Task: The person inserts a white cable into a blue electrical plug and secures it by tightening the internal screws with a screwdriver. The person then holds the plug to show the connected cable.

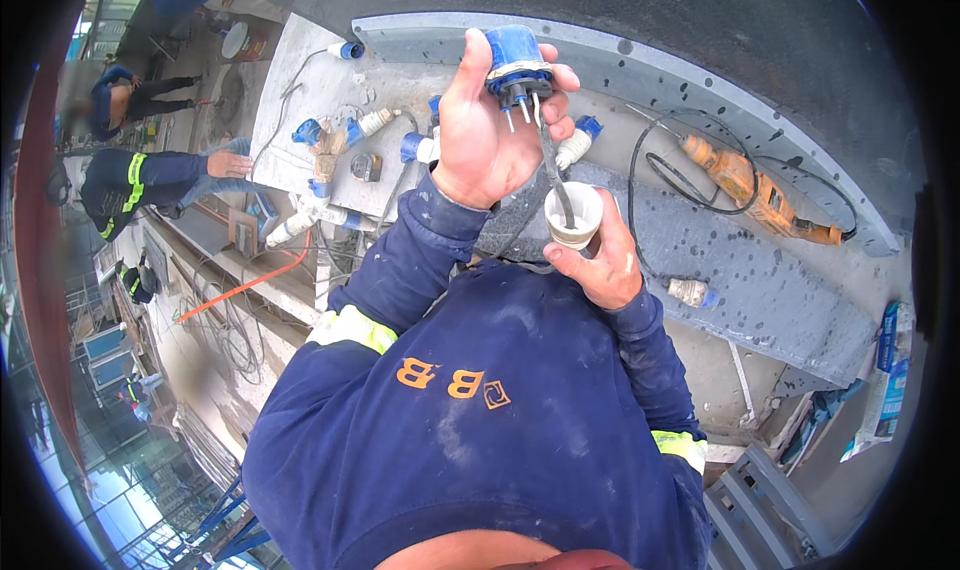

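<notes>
My left hand (492, 142) is raised, its fingers curled round a blue plug head (515, 52). Metal terminals and wire ends show at the plug head's underside. From there a grey cable (550, 155) drops into a white plastic plug housing (574, 214). That housing, open end up, is gripped by my right hand (612, 265), lower and to the right. The two plug parts are apart, joined only by the cable. Several blue and white industrial connectors lie behind my left forearm, among them one blue and white plug (578, 142) just right of my left hand.
An orange power tool (750, 192) with a coiled black cord lies at the right. A loose white connector (692, 292) rests on the grey stone slab (740, 270). An orange bar (250, 288) crosses the left side. Co-workers (140, 185) stand at the far left.
</notes>
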`<state>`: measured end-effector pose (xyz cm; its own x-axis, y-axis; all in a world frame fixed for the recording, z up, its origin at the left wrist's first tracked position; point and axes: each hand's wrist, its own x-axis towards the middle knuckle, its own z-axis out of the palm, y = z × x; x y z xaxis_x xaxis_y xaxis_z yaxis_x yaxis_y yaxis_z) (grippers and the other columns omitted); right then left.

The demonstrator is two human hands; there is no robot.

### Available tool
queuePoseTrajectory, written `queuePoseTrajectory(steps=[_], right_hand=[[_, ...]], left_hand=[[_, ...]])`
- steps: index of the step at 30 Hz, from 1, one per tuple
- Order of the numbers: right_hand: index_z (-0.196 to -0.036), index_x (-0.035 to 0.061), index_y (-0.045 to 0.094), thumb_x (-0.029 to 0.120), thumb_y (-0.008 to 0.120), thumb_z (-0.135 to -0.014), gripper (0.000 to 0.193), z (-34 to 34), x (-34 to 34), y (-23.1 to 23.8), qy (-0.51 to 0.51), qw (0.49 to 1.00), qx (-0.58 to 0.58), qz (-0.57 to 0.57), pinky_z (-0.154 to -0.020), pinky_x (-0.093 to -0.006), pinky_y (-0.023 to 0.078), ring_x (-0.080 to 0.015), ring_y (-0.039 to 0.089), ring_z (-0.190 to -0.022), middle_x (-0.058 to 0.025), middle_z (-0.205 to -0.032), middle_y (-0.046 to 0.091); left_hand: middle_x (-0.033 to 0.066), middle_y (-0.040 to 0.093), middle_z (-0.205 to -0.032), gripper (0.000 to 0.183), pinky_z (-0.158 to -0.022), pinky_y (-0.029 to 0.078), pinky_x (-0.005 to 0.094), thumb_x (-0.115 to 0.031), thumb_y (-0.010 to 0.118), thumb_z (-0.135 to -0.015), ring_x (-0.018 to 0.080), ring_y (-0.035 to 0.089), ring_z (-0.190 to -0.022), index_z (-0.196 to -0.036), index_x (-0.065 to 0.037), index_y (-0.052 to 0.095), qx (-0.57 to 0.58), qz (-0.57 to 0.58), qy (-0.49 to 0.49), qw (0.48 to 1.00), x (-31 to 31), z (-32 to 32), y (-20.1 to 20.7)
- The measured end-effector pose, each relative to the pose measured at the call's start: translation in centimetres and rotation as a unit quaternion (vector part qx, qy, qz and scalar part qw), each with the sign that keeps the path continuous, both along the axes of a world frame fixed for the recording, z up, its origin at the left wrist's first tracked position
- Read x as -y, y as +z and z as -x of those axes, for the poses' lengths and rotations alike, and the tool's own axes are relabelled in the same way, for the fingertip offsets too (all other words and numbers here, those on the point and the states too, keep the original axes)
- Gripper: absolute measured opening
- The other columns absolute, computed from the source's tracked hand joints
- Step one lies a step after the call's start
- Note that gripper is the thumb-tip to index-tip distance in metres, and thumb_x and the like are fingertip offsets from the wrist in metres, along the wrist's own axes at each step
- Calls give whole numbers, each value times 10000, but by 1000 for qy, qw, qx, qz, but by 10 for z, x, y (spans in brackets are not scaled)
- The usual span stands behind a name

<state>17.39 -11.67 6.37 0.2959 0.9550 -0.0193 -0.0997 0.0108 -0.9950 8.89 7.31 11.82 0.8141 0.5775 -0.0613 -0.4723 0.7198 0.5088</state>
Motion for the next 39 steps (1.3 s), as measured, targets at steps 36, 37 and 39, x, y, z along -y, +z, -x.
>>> queuePoseTrajectory(steps=[36, 37, 39], right_hand=[[-954, -49, 669, 190, 665, -982, 240, -58, -25, -2, 89, 993, -66, -41, -810, -330, 502, -176, 631, -856, -99, -902, 664], [-957, -48, 668, 196, 661, -986, 246, -57, -25, -2, 90, 993, -67, -42, -808, -327, 502, -173, 631, -853, -98, -899, 665], [-964, -45, 667, 208, 654, -995, 256, -56, -23, -1, 93, 992, -69, -45, -802, -321, 504, -166, 631, -849, -95, -895, 666]], left_hand=[[129, 511, -867, 690, -502, 426, 263, -609, 485, -1024, 142, 468, -633, -1055, 81, 483, -170, 269, -94, 943, 11, -41, -35], [122, 498, -850, 692, -495, 416, 244, -606, 495, -1021, 128, 454, -639, -1056, 85, 487, -173, 268, -102, 942, 13, -40, -33], [135, 523, -867, 682, -516, 431, 259, -608, 491, -1022, 136, 471, -650, -1066, 73, 501, -202, 239, -42, 949, 19, -42, -28]])
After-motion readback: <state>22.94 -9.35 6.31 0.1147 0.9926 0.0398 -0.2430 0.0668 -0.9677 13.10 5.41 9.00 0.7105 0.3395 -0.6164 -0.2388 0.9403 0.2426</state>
